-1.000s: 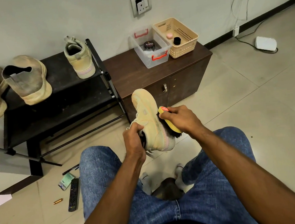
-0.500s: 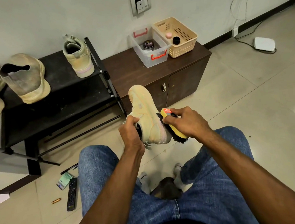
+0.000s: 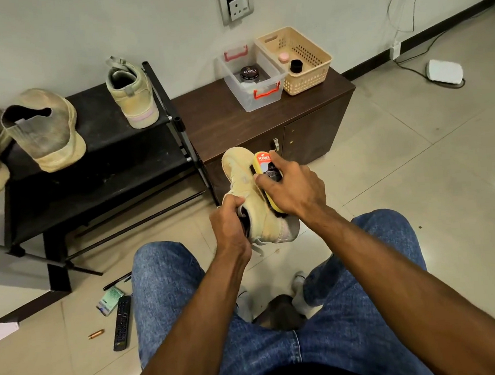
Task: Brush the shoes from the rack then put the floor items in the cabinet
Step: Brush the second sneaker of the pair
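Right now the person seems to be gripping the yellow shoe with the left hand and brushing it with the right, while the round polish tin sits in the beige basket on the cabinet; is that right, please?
Nearly. The head view shows the polish tin in the clear box, not the beige basket. The left hand does grip the shoe, and the right hand holds the brush against it.

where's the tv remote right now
In the head view the remote lies on the floor tiles at lower left, beside the person's left knee, between a small green packet and a copper-coloured bullet-shaped piece.
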